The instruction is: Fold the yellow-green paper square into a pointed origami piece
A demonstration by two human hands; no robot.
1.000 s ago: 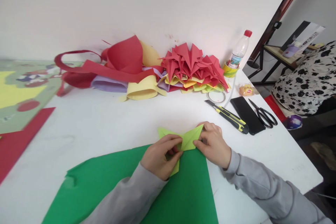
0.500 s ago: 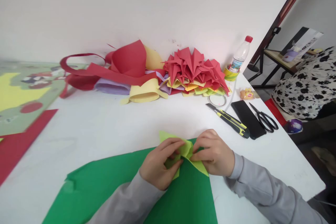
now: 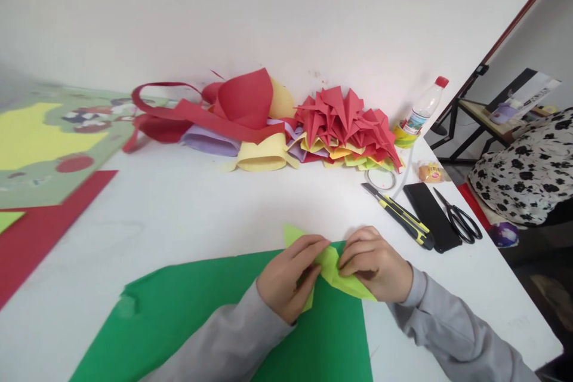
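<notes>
Between my hands is a folded piece of lime-green paper (image 3: 330, 268), its pointed ends sticking out on both sides. My left hand (image 3: 293, 277) pinches its left part between thumb and fingers. On the right, my right hand (image 3: 376, 264) is closed on the other part, fingertips pressed near the middle fold. Both hands are just above a large sheet of dark green paper (image 3: 206, 298) lying on the white table (image 3: 188, 215). My fingers hide some of the folds.
Red folded paper shapes (image 3: 333, 116) and curled red paper (image 3: 246, 101) lie along the wall. At right are a bottle (image 3: 423, 108), a box cutter (image 3: 400, 218), a black flat object (image 3: 432, 216), scissors (image 3: 459, 218) and a tape roll (image 3: 380, 178). A person's patterned garment (image 3: 528, 173) shows beyond the table.
The view has shifted, so the table items sit further right. The lime-green paper's middle now looks flatter and more closed between my hands, which both keep hold of it.
</notes>
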